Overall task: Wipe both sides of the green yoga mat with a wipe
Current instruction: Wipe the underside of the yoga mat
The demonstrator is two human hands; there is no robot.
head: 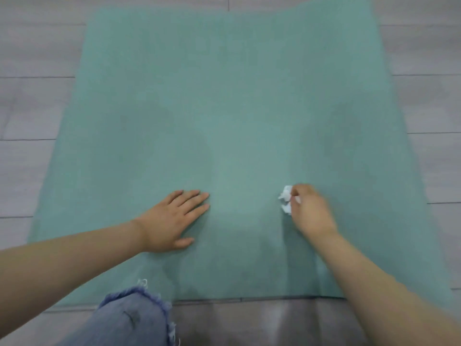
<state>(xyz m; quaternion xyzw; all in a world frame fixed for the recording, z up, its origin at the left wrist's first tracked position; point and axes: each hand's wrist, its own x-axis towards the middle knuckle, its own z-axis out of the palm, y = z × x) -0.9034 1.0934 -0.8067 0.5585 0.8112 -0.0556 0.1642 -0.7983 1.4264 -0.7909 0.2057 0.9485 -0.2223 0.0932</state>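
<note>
While your right hand pinches the crumpled white wipe against the green yoga mat, your left hand lies flat with straight fingers, pressing the mat down near its close end. The mat is spread on the grey plank floor, one face up. Its long axis runs away from you, the near short edge just ahead of your denim-clad knee — the far end passes out of view. Progress, as judged: wiping of the upper face is under way near this end (no wet trace is clear enough to say how much is covered). Outstanding — the rest of this face, then turning the mat and wiping its underside.
</note>
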